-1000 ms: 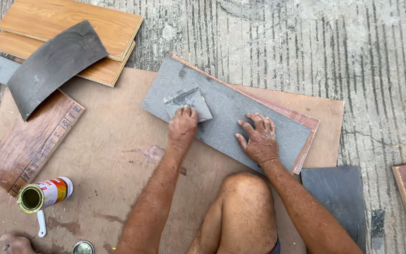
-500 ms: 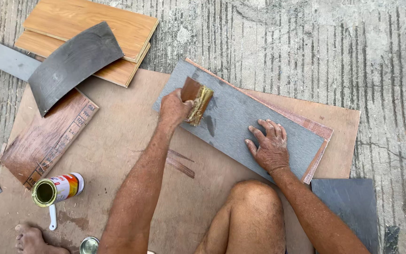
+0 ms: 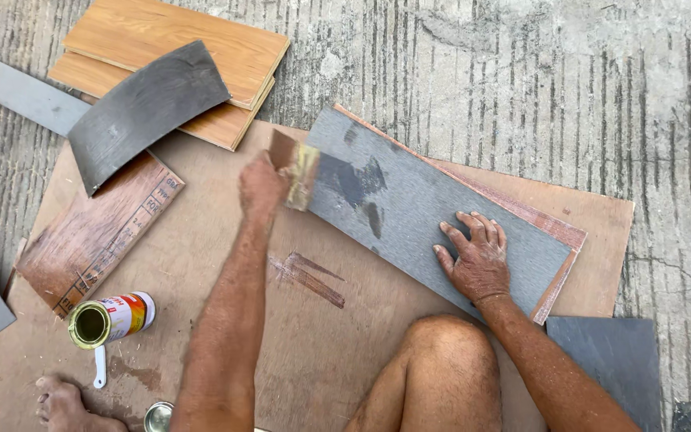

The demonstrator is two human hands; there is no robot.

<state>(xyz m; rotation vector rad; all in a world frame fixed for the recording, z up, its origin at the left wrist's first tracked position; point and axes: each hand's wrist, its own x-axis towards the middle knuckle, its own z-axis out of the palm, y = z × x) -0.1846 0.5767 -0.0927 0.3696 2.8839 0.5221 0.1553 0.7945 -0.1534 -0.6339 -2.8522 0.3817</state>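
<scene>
Open can (image 3: 109,318) lies on its side well left of both hands, on the brown board (image 3: 201,264). Left hand (image 3: 261,186): fingers curled tight round a small brush (image 3: 301,172), bristles touching the near-left end of the grey sheet (image 3: 433,212). Right hand (image 3: 477,260): fingers spread wide, flat on the sheet, pinning it. Sheet prob. thin, light, a bit flexy & slick where wet w/ dark patches just beyond the brush; best held flat on a dry part or by the edges.
</scene>
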